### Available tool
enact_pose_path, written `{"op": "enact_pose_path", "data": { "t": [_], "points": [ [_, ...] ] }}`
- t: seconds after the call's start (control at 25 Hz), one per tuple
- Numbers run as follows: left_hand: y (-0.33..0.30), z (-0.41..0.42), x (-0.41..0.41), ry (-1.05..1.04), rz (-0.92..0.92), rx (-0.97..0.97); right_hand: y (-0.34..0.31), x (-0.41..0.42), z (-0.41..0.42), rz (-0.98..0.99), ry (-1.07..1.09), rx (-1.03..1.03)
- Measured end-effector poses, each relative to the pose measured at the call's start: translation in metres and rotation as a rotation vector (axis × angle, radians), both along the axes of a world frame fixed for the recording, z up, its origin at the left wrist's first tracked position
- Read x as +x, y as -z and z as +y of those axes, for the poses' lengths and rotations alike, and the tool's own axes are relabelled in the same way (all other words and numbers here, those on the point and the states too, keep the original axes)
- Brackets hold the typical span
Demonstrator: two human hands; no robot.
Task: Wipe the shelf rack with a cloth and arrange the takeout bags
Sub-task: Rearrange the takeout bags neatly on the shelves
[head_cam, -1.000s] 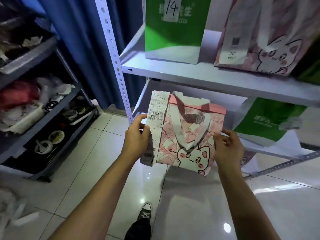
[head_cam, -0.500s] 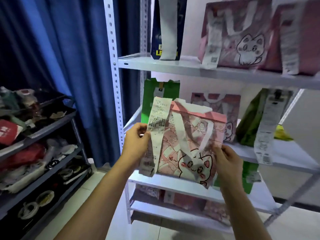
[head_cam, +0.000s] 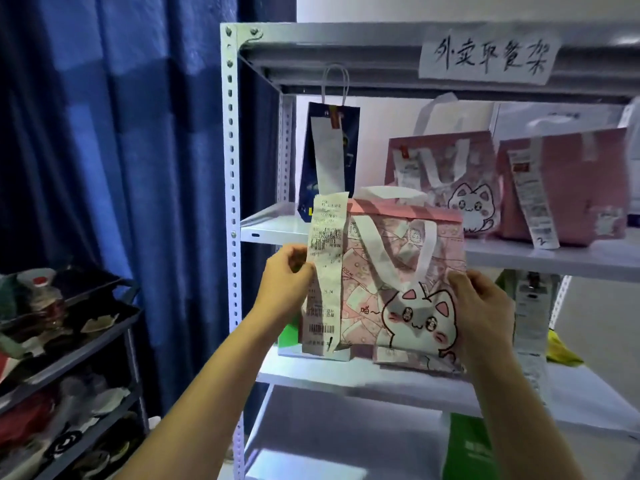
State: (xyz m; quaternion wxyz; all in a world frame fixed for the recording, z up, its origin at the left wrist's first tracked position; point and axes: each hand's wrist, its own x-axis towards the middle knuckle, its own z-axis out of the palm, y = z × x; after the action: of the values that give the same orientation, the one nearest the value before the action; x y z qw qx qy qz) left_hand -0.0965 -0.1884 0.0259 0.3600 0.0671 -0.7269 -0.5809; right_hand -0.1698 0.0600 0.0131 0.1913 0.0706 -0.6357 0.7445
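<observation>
I hold a pink takeout bag [head_cam: 391, 282] with a cartoon cat and white handles in the air in front of the white shelf rack [head_cam: 232, 174]. My left hand [head_cam: 285, 275] grips its left edge beside a long white receipt [head_cam: 325, 271] stuck to the bag. My right hand [head_cam: 481, 306] grips its right edge. The bag's top reaches the level of the upper shelf [head_cam: 273, 226], where a dark blue paper bag [head_cam: 329, 157] and two more pink bags [head_cam: 446, 181] [head_cam: 564, 188] stand. No cloth is in view.
A handwritten paper label [head_cam: 488, 57] hangs on the rack's top edge. The lower shelves carry green bags [head_cam: 467, 445] and hanging receipts. A dark cart [head_cam: 69, 344] with clutter stands at the left, in front of a blue curtain [head_cam: 121, 150].
Both hands have lifted the pink cat bag from the low shelves up to the level of the upper shelf, and my view has risen with it.
</observation>
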Motion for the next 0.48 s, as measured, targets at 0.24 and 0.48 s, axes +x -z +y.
{"op": "enact_pose_path", "data": {
  "t": [0.24, 0.48],
  "points": [
    [-0.067, -0.04, -0.062, 0.07, 0.093, -0.057, -0.067, -0.022, -0.005, 0.083, 0.12, -0.005],
    [-0.103, -0.086, -0.153, -0.147, 0.038, -0.212, -0.103, -0.047, -0.017, 0.094, 0.198, -0.008]
  ]
}}
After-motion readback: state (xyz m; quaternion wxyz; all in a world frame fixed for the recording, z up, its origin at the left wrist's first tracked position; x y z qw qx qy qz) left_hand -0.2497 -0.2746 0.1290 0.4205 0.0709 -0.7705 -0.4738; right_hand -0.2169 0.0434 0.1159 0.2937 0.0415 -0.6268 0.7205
